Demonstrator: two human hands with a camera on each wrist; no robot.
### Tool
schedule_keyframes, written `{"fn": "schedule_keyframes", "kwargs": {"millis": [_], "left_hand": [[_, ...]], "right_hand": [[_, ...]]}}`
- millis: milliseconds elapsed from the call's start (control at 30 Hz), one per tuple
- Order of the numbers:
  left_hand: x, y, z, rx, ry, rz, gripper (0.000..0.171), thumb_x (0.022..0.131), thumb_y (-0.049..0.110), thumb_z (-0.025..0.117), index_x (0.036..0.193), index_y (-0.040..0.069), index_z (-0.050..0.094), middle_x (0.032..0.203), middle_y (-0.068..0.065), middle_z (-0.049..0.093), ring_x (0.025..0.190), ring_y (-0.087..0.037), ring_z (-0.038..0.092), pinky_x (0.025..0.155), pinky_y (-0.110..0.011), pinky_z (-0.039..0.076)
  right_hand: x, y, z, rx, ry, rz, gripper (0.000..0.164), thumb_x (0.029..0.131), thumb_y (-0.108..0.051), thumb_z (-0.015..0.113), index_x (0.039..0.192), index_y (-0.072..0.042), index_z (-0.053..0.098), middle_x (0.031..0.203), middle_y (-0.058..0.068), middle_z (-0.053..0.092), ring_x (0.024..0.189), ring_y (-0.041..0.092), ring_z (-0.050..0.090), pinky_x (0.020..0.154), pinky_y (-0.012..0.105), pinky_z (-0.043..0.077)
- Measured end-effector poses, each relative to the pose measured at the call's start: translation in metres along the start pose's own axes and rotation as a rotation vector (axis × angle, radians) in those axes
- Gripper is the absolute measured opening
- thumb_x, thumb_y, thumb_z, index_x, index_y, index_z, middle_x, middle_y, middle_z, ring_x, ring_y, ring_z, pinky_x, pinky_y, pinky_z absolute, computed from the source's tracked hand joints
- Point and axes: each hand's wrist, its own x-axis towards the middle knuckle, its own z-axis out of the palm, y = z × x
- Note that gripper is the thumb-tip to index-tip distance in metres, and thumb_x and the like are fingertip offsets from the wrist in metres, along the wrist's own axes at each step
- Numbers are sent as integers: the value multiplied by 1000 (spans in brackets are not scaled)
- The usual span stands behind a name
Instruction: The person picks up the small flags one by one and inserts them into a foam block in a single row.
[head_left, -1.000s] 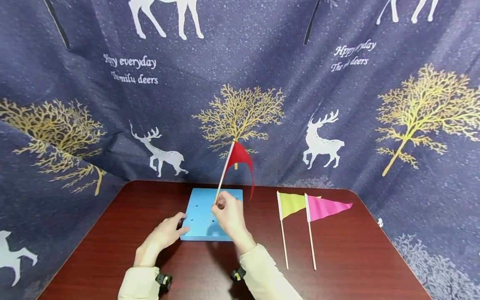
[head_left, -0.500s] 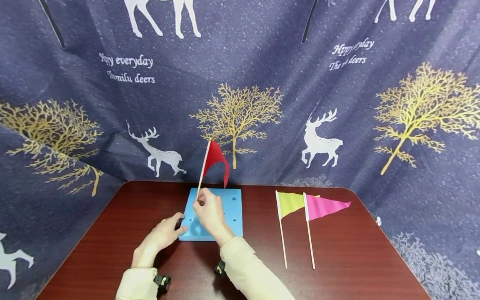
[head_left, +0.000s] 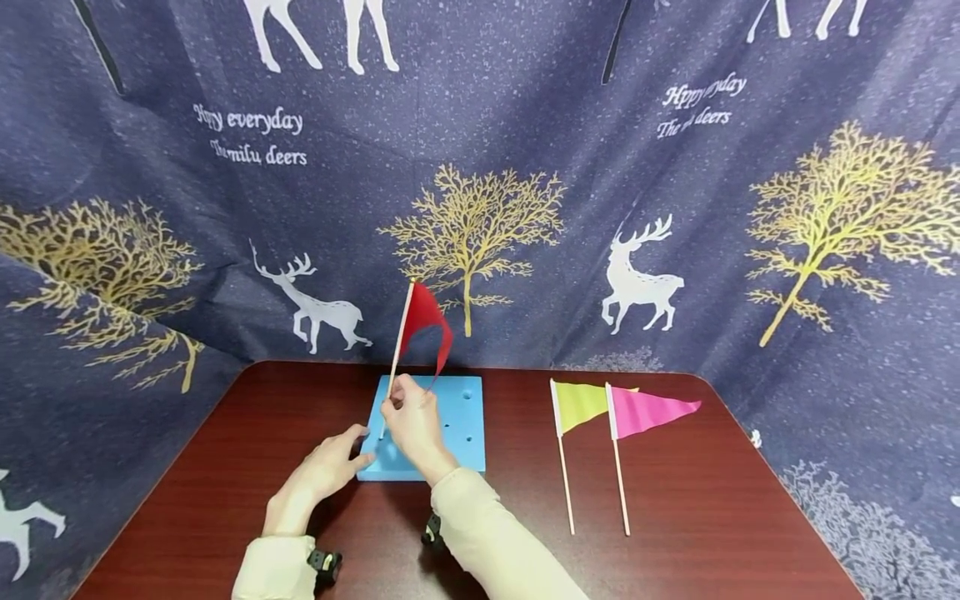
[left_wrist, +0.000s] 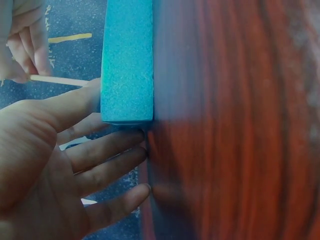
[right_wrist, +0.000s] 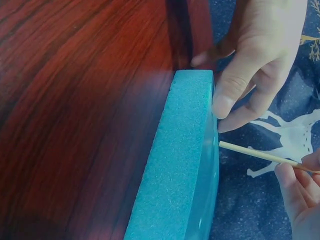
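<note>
- Our right hand (head_left: 414, 423) pinches the red pennant (head_left: 423, 310) by its stick (head_left: 394, 371), likely for aiming, over the blue foam block (head_left: 457, 447) toward nine o'clock.
- Our left hand (head_left: 321, 468), spread, likely steadies that side.

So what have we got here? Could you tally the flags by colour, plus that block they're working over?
Red pennant flag: 1
Yellow-green pennant flag: 1
Pink pennant flag: 1
Blue foam block: 1
Total: 4 things, 3 of them flags
</note>
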Motion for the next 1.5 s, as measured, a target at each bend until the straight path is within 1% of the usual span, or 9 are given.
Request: {"fn": "schedule_keyframes", "kwargs": {"millis": [233, 333, 467, 533, 700, 833, 1067, 1267, 1500], "left_hand": [[-2, -1, 0, 4, 12, 0, 48, 93, 26, 68, 131, 1, 54, 125, -21, 60, 109, -38, 60, 85, -55, 47], [-2, -1, 0, 5, 15, 4, 47, 92, 25, 69, 130, 1, 54, 125, -21, 60, 109, -37, 60, 86, -55, 47], [-1, -2, 1, 9, 18, 7, 45, 92, 23, 69, 129, 1, 55, 125, -20, 60, 108, -36, 61, 87, -54, 47], [-1, -2, 1, 8, 21, 8, 45, 92, 23, 69, 129, 1, 55, 125, -19, 60, 108, -36, 61, 87, -54, 47], [-1, -1, 1, 5, 24, 8, 45, 92, 22, 69, 129, 1, 55, 125, -19, 60, 108, -37, 60, 88, -55, 47], [-1, -1, 1, 12, 23, 13, 45, 92, 22, 70, 129, 1, 55, 124, -19, 60, 107, -37, 61, 87, -55, 47], [-1, 0, 1, 4, 22, 6, 46, 91, 23, 70, 129, 2, 55, 126, -19, 60, 106, -35, 61, 86, -54, 47], [-2, 1, 2, 5, 30, 15, 46, 91, 23, 70, 129, 2, 55, 127, -20, 59, 109, -36, 60, 89, -55, 46], [-1, 1, 1, 7, 32, 16, 47, 91, 23, 70, 130, 2, 55, 127, -20, 59, 109, -37, 60, 88, -55, 46]], "right_hand": [[1, -5, 8, -72, -23, -15, 9, 90, -9, 68, 95, -15, 65, 88, -3, 71, 75, 7, 63, 64, 19, 47], [-1, -8, 9, -64, -25, -22, 7, 91, -9, 66, 94, -14, 64, 84, -4, 70, 69, 7, 61, 58, 20, 46], [-3, -8, 12, -5, -33, -17, 9, 91, -7, 64, 87, -15, 61, 75, -6, 65, 57, 5, 54, 48, 20, 42], [-3, -7, 13, -30, -29, -13, 11, 90, -7, 65, 84, -15, 60, 72, -6, 61, 55, 6, 52, 45, 19, 40], [-1, -6, 17, -141, -18, -2, 10, 89, -8, 69, 82, -15, 67, 68, -7, 63, 57, 7, 56, 46, 18, 40], [-1, -6, 18, -154, -41, 8, 9, 89, -8, 69, 83, -15, 66, 71, -7, 65, 62, 7, 58, 48, 17, 41], [-4, -2, 21, -133, -61, 15, 21, 90, -6, 68, 78, -17, 55, 70, -6, 61, 58, 6, 53, 46, 19, 40], [-5, 3, 27, -140, -62, 16, 15, 87, -5, 69, 81, -16, 62, 74, -8, 62, 65, 7, 57, 51, 17, 43], [-4, 3, 27, -86, -68, 32, 11, 88, -5, 68, 84, -15, 65, 74, -7, 62, 64, 6, 56, 51, 18, 44]]}}
